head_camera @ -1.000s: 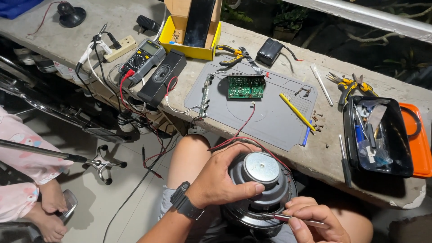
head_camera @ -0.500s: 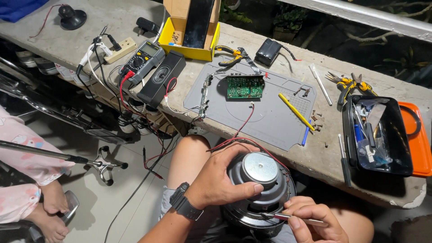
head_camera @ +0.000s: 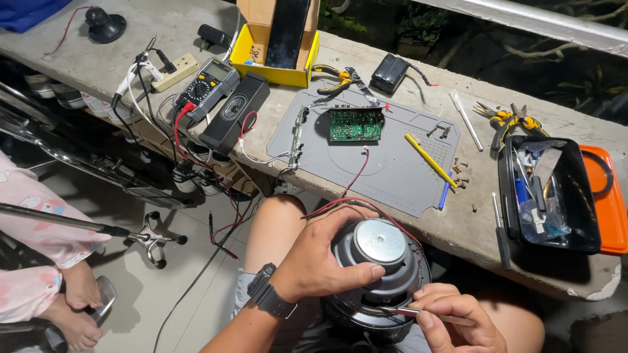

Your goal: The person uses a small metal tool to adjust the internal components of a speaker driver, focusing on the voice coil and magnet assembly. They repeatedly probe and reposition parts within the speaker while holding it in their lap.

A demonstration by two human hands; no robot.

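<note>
Speaker driver held on the lap, a thin tool at its rim.

The left hand (head_camera: 320, 255) wraps the speaker driver (head_camera: 376, 274), fingers (head_camera: 366, 273) curled closed against the side of its round silver magnet. The right hand (head_camera: 451, 320) pinches a slim metal tool (head_camera: 418, 314), tip touching the driver's lower rim. Red wires (head_camera: 353, 183) run up to the green circuit board (head_camera: 355, 124) on the bench (head_camera: 523, 268).

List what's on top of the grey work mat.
On the grey work mat: a green circuit board, a yellow pen-like tool, a narrow strip board and small screws. Whatever lies beneath the green circuit board is covered.
</note>
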